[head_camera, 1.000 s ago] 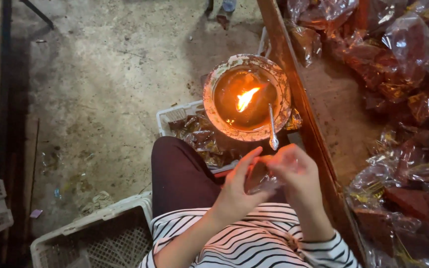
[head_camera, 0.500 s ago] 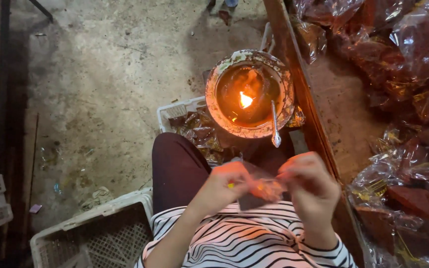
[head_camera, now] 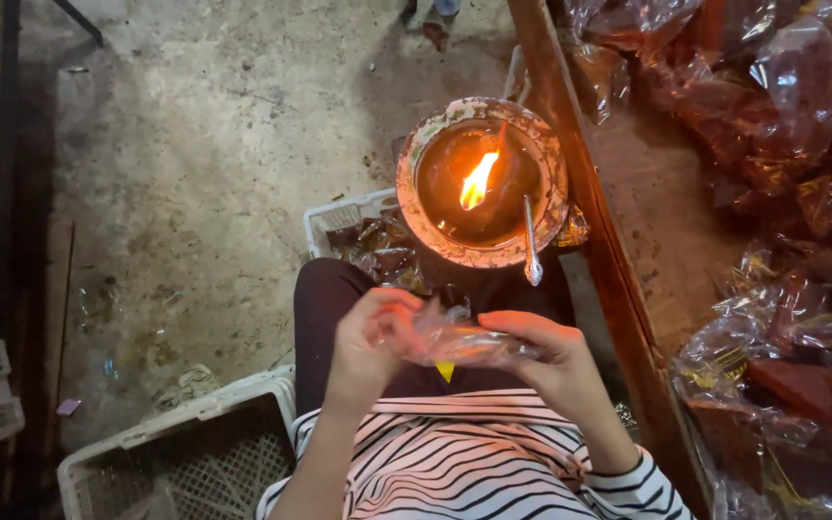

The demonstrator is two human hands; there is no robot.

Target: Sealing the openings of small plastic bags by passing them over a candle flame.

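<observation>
The flame [head_camera: 475, 182] burns orange-yellow in a brown-stained bowl [head_camera: 481, 183]. The shirt [head_camera: 493, 462] carries black-and-white stripes; the crates [head_camera: 190, 453] are white, the floor [head_camera: 195, 173] mottled grey.

Open concrete floor [head_camera: 204, 173] on my left, free passage there. Straight ahead the lamp bowl [head_camera: 481, 183] with its flame [head_camera: 475, 181] blocks reach, metal rod [head_camera: 531, 243] lying over its rim. White crate [head_camera: 358, 217] just beside the bowl, another crate [head_camera: 185, 462] by my left knee. Right: wooden bench edge [head_camera: 589, 221], wrapped packets [head_camera: 782, 116] piled beyond, little room.
</observation>
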